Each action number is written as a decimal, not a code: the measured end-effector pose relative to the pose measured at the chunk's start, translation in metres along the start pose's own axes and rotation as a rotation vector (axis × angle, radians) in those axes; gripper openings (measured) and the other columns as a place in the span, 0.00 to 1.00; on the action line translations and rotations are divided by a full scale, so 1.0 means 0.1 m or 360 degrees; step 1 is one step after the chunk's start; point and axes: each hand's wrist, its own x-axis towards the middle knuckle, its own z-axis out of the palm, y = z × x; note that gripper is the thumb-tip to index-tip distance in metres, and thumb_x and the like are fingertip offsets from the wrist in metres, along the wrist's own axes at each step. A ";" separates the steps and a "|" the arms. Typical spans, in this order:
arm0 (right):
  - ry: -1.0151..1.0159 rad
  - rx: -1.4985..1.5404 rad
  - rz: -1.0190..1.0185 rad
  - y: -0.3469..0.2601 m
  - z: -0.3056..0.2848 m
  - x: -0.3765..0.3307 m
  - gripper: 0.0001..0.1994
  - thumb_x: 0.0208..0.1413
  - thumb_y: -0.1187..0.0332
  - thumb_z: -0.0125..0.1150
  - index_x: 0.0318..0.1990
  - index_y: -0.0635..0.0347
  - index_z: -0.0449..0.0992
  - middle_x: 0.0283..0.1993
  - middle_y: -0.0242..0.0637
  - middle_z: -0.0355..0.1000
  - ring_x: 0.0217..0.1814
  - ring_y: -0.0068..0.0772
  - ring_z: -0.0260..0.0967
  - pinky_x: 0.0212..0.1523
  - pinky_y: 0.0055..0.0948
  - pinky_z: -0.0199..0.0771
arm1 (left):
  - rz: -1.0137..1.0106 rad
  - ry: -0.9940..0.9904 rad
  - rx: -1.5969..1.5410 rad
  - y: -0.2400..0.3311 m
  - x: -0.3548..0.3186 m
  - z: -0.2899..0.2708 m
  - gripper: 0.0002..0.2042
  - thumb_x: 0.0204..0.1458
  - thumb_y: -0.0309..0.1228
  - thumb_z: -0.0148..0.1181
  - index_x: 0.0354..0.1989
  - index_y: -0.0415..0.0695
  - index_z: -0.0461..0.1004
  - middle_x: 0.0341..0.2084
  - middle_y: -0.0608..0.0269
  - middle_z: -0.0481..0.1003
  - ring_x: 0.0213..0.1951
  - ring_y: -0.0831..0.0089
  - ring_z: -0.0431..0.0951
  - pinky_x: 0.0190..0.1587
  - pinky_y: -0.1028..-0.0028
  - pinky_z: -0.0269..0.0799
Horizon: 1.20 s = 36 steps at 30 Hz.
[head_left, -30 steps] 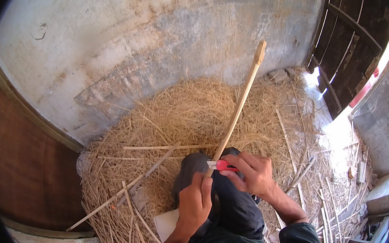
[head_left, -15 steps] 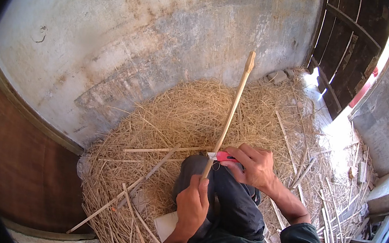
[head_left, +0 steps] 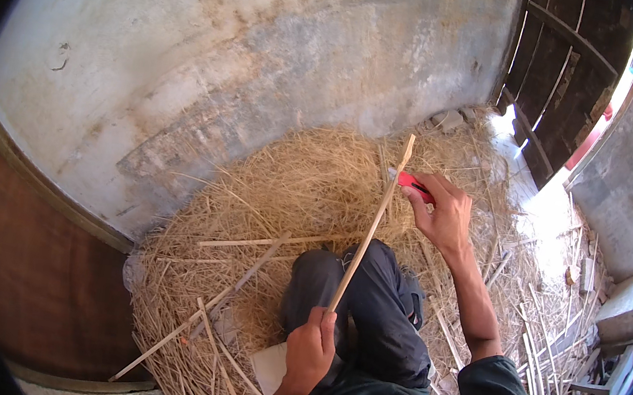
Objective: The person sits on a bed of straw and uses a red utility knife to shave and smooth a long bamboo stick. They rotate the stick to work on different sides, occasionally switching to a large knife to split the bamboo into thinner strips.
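Observation:
A long, pale bamboo strip (head_left: 364,249) slants up and away over my knees, with a knobby thicker part near its far end. My left hand (head_left: 309,353) is closed round its near end. In my right hand (head_left: 445,211) is a red-handled utility knife (head_left: 415,186), gripped between thumb and fingers. Its blade lies against the strip just below the knobby part; my fingers hide part of the handle.
Shavings (head_left: 311,174) lie heaped on the floor around my legs (head_left: 388,321). Loose strips (head_left: 246,275) lie to the left, more at the right. Behind stands a stained wall (head_left: 269,61); a dark plank door (head_left: 570,62) is at the far right, a brown panel (head_left: 40,261) at the left.
My right hand has moved the knife up and away along the strip, from near my left hand to the far end. The strip's far end has dropped lower and nearer.

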 end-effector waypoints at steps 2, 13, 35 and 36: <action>0.0003 -0.0032 0.0002 0.01 0.02 -0.03 0.14 0.58 0.60 0.73 0.45 0.59 0.86 0.33 0.36 0.81 0.28 0.38 0.80 0.29 0.34 0.77 | 0.0014 -0.0005 -0.0028 -0.01 0.01 -0.01 0.16 0.74 0.39 0.45 0.41 0.39 0.73 0.21 0.42 0.75 0.27 0.38 0.78 0.29 0.51 0.70; 0.0030 0.0125 0.0022 0.02 0.07 -0.04 0.13 0.58 0.61 0.73 0.44 0.59 0.85 0.32 0.37 0.80 0.28 0.35 0.79 0.28 0.32 0.75 | -0.0158 -0.0193 -0.0673 -0.28 0.00 -0.04 0.15 0.74 0.40 0.50 0.40 0.41 0.73 0.21 0.71 0.70 0.23 0.85 0.69 0.27 0.78 0.62; -0.0410 0.1399 0.0815 -0.16 -0.18 -0.07 0.22 0.68 0.57 0.62 0.60 0.66 0.75 0.35 0.30 0.77 0.34 0.19 0.67 0.39 0.26 0.68 | 0.0223 0.0424 -0.0160 -0.46 0.20 -0.32 0.14 0.63 0.37 0.68 0.39 0.39 0.74 0.19 0.63 0.69 0.21 0.75 0.67 0.26 0.71 0.62; -0.0383 0.1319 0.0740 -0.21 -0.11 -0.10 0.21 0.68 0.58 0.63 0.58 0.66 0.76 0.35 0.30 0.77 0.35 0.20 0.67 0.40 0.27 0.68 | 0.0246 0.0404 -0.0133 -0.45 0.20 -0.30 0.14 0.62 0.37 0.69 0.39 0.39 0.74 0.19 0.62 0.69 0.21 0.75 0.67 0.26 0.71 0.62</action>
